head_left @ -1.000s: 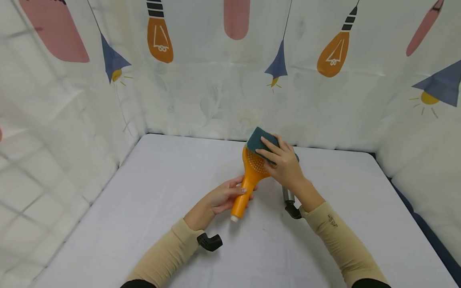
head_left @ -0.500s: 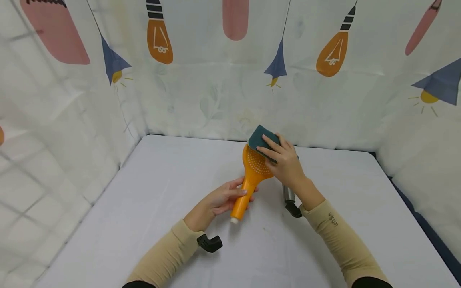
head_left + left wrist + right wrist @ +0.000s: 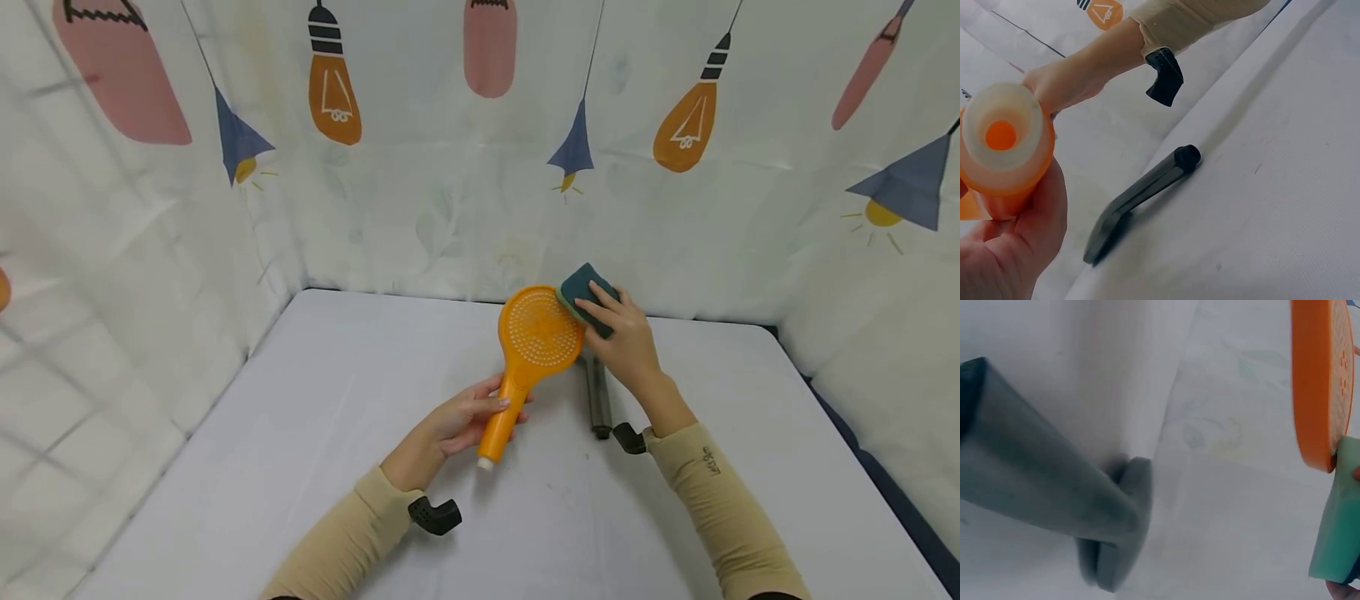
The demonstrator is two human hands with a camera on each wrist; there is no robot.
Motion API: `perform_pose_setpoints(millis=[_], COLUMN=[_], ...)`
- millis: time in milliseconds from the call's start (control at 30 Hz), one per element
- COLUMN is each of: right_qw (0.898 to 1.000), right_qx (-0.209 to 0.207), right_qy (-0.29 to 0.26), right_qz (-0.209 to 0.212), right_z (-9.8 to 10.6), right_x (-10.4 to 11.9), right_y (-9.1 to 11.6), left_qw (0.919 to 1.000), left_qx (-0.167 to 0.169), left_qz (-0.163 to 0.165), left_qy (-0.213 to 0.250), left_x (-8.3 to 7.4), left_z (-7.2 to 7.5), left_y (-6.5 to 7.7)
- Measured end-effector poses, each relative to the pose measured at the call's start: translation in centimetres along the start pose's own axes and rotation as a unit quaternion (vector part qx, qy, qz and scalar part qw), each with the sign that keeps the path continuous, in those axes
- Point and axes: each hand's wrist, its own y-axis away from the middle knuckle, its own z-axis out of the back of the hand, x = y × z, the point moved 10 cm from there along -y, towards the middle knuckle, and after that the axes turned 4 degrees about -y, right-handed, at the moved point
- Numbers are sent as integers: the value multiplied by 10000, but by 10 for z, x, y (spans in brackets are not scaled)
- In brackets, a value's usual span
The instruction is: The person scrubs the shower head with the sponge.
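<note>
An orange shower head (image 3: 542,327) is held up over the table, its round, dotted spray face toward the head camera. My left hand (image 3: 468,421) grips its handle; the pale hollow end of that handle (image 3: 1002,134) faces the left wrist camera. In my right hand (image 3: 626,346) is a green sponge (image 3: 587,298) with a dark scouring side, fingers spread over the dark side and thumb beneath. Its edge touches the right rim of the spray face. The right wrist view shows the sponge (image 3: 1338,525) against the orange rim (image 3: 1313,387).
A grey shower head (image 3: 597,396) lies on the white table (image 3: 337,375) behind and below the right hand, its head partly hidden in the head view. Printed cloth walls (image 3: 450,208) stand along the table's back and left. A black camera mount sits on each wrist.
My right hand has slid the sponge rightward off the middle of the spray face to its right edge, uncovering the face. More of the grey shower head shows. My left hand stays nearly still.
</note>
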Motion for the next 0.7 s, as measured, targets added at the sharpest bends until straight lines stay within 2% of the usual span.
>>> perform_pose_setpoints(millis=[133,267,433,567,700], right_qw=[9995,9993,9950,9817,9735], right_qx=[210,302,219,267,324], right_qy=[-92,-208,-398,-610,-667], right_qz=[-227,-20,894,1782,2163], right_z=[-6,-10,-18,-30,-37], right_x=[-8,-3,22,50,68], right_y=[8,16,29,40,44], left_qw=[9998,9990,9983,9985,9990], left_qx=[-116,-268,-365,-296,-165], left_qz=[-29,-78,-86,-160,-124], left_qy=[187,341,440,421,403], left_x=[1,-3,-8,-11,-7], left_z=[4,10,14,13,8], left_y=[-1,-1,-1,-3,-4])
